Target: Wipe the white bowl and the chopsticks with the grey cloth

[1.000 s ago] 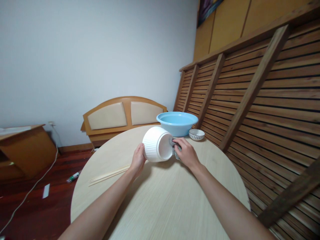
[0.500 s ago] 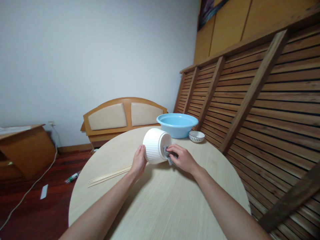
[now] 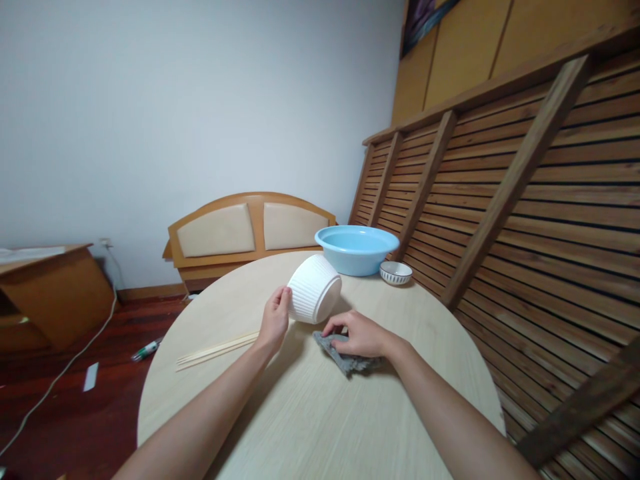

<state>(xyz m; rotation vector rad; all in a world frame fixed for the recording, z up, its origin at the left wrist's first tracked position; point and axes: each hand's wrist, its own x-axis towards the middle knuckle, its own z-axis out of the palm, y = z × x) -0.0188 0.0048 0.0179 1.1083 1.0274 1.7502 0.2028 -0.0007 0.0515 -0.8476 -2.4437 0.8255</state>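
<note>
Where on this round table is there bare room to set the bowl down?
Bare: the near round wooden table between the forearms, and left beyond the chopsticks. Crowded: the far edge with the light-blue basin and small patterned bowl, and around the grey cloth.

Left hand (image 3: 275, 319) tilts bowl (image 3: 314, 289), right hand (image 3: 356, 335) on cloth (image 3: 345, 359)

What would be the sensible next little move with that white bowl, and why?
Probably lower the white ribbed bowl upright onto the round table. The left hand holds it tilted above the tabletop, while the right hand lies flat on the grey cloth on the table, off the bowl. So only one hand supports it.
</note>
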